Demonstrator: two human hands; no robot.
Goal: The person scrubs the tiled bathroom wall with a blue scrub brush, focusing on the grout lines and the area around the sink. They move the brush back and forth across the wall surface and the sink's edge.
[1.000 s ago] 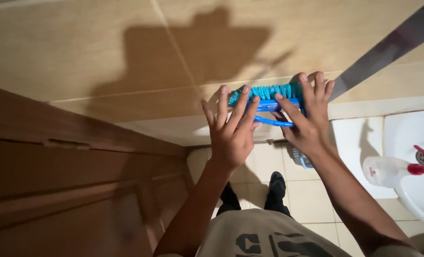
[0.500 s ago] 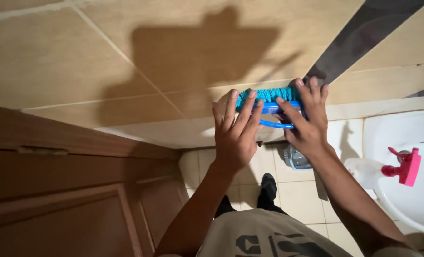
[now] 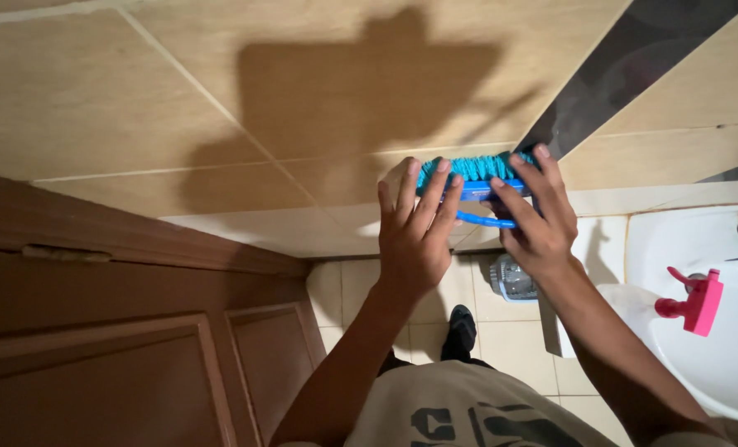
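Observation:
A blue scrub brush (image 3: 477, 184) with turquoise bristles is pressed bristles-first against the beige tiled wall (image 3: 178, 99). My right hand (image 3: 535, 222) grips its blue handle from the right side. My left hand (image 3: 414, 236) lies with spread fingers over the brush's left end, pressing it to the wall. Both forearms reach up from the bottom of the head view.
A brown wooden door (image 3: 96, 331) fills the left. A white sink (image 3: 700, 331) sits at the right with a spray bottle with a pink trigger (image 3: 692, 302) on it. A floor drain (image 3: 514, 281) and my dark shoe (image 3: 460, 327) show on the tiled floor below.
Both hands and the brush have shifted slightly right and up along the wall. The view has swung, bringing the sink and spray bottle closer to the right edge.

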